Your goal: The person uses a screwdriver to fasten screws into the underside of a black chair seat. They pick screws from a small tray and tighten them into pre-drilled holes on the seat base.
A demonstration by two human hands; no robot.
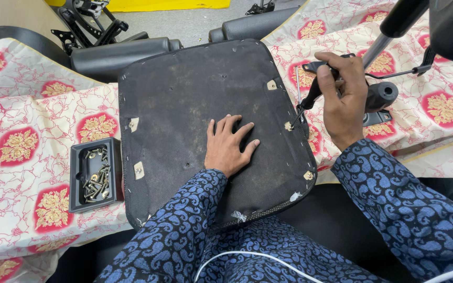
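A black rectangular tray (95,175) sits on the flowered cloth (22,131) just left of the seat panel, its long side running away from the person; loose dark and silvery screws (96,182) lie heaped in its nearer half. No label on it can be made out. At the top edge a strip of yellow board (169,4) lies on the grey floor.

The seat panel (195,105), a dark, dusty, rounded-square board turned underside up, lies in front of the person, its near edge over the lap. Small pale tabs dot its border.

The left hand (229,144) rests flat on the panel near its middle, fingers spread and pressing down, holding nothing. The right hand (344,97) is closed around the black handle of a screwdriver (310,94), which slants down and left so its tip meets a pale tab (288,126) at the panel's right edge, just right of the left hand's fingertips.

Behind the right hand a black chair mechanism with a metal lever (389,94) lies on the cloth. Black chair parts (116,55) lie beyond the panel's far edge.
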